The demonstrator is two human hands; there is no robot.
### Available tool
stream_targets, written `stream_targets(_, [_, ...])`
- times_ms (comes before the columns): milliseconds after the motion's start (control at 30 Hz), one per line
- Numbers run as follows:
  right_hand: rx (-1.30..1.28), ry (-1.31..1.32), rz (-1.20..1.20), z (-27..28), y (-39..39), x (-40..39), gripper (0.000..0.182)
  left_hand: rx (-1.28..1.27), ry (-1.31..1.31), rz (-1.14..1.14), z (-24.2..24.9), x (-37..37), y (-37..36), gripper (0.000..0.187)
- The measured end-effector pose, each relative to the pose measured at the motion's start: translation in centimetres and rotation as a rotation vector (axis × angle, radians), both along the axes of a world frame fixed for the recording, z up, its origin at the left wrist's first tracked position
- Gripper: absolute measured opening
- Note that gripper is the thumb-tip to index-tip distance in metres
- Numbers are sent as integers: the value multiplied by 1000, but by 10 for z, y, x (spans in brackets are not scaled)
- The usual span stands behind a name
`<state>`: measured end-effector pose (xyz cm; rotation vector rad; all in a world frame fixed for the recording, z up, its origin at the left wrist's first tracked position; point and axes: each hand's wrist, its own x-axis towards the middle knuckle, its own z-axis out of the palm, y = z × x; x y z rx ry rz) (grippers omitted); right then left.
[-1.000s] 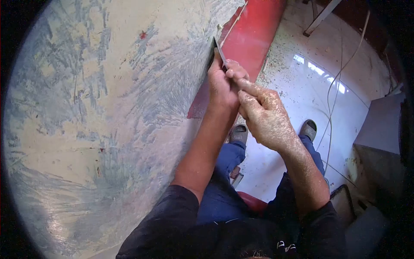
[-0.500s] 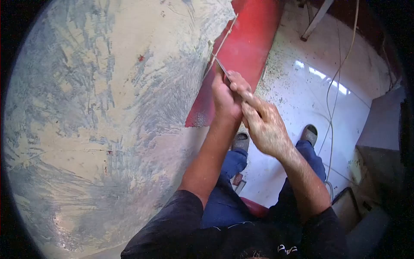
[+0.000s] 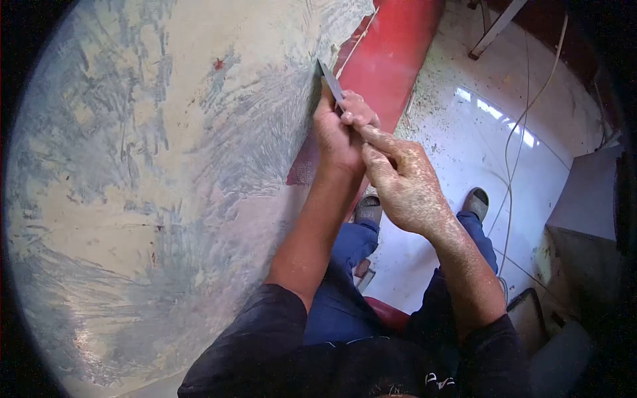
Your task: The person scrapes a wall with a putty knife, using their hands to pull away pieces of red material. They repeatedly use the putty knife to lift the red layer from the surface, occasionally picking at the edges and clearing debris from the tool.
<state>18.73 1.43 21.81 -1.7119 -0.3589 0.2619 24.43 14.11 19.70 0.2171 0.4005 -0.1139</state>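
Observation:
A flat metal scraper blade (image 3: 331, 81) sticks up from my left hand (image 3: 337, 132), whose thumb and fingers close around its lower part. The tip lies over the edge of a large panel (image 3: 199, 152) patched with cream and grey filler. My right hand (image 3: 408, 182), speckled with pale dust, reaches in from the right. Its index finger is stretched out with the tip at the left fingers, by the base of the blade; its other fingers are curled. The handle is hidden in the grip. Beside the panel runs a red strip (image 3: 391, 60) with a ragged, filler-covered edge.
Crumbs lie on the glossy white tiled floor (image 3: 458, 159). A cable (image 3: 511, 166) trails down on the right, near a grey box-like object (image 3: 587, 192). My sandalled feet (image 3: 476, 202) are below, and a metal leg (image 3: 494, 30) stands at the top right.
Both hands have shifted slightly left and the blade has turned, so its tip has moved from the red strip's edge up and left over the panel. The view has shifted a little.

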Motion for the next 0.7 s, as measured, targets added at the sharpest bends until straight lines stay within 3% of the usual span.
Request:
stream_targets(200, [13,53,38,4,0,0,35,59,-132,-66,-27,3,17,40])
stream_targets(300, [90,61,-62,-2,-2,4,34,-55,-76,-15,-15,13,-2,41])
stream_targets(400, [18,65,-6,13,-12,2,34,-107,-112,-3,-5,6,-8,42])
stream_targets(433, [22,-43,-46,13,-9,-1,33,-113,-131,18,2,2,-8,43])
stream_targets(533, [16,35,21,27,-13,-4,33,-158,-171,24,14,-7,-8,42])
stream_targets(700, [39,37,69,30,-7,2,33,-67,-134,14,17,-4,2,43])
